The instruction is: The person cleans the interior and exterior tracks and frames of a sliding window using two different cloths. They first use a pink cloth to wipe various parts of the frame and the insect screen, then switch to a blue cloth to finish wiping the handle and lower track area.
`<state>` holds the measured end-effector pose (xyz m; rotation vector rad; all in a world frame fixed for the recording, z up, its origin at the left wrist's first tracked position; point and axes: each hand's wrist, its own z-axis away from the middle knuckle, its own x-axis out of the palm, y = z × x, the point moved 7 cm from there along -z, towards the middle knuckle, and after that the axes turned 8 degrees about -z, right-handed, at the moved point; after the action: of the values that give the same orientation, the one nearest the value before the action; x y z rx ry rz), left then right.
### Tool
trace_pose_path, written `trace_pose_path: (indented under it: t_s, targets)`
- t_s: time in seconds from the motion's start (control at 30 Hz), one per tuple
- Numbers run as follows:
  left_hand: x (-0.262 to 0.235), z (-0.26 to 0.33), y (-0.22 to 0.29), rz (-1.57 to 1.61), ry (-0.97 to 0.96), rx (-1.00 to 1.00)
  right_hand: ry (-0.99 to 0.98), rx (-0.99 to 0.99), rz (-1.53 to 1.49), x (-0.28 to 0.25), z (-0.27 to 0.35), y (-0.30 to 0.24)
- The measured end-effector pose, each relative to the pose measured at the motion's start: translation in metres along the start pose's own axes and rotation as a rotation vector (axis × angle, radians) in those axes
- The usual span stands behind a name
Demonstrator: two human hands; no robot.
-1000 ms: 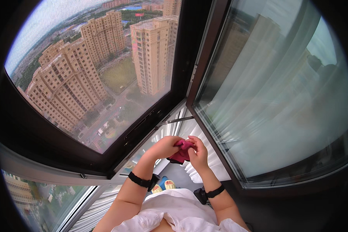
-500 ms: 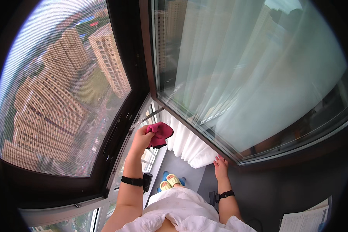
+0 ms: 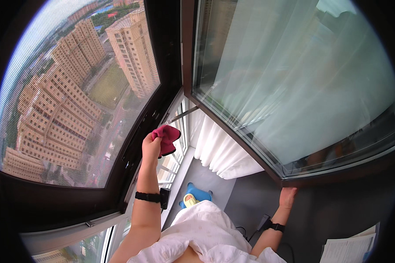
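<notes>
My left hand (image 3: 151, 147) is closed on a crumpled magenta cloth (image 3: 167, 139) with a dark edge. It is raised beside the dark window frame (image 3: 138, 140), just below the metal stay arm (image 3: 184, 115). The glass sash (image 3: 267, 96) with a brown frame stands swung inward on the right. My right hand (image 3: 288, 197) meets the underside of this sash near its lower corner. Its fingers are hidden behind the frame, so their grip does not show.
Below me a yellow slipper (image 3: 189, 200) rests on a blue stool (image 3: 199, 193). White curtains (image 3: 226, 151) hang under the sash. An insect screen (image 3: 61, 114) fills the left opening, with tall buildings beyond. Papers (image 3: 349, 250) lie at lower right on a dark surface.
The right hand has moved right and up to the sash's lower corner, its fingers now out of sight. The left hand with the cloth has shifted slightly left and up. The view has turned a little.
</notes>
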<state>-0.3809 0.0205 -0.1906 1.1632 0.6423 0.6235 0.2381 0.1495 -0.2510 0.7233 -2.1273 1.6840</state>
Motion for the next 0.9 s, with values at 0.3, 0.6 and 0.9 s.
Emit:
trace_pose_path:
  t_s: [0.3, 0.6, 0.9]
  targets:
    - [-0.02, 0.001, -0.008, 0.156, 0.082, 0.049, 0.083, -0.211, 0.593, 0.025, -0.026, -0.059]
    - [-0.015, 0.018, -0.003, 0.203, 0.059, 0.101, 0.105, -0.416, 0.37, 0.031, -0.038, -0.063]
    - [-0.03, 0.045, -0.033, 0.16, 0.252, 0.392, 0.052, -0.604, 0.286, 0.084, -0.053, -0.049]
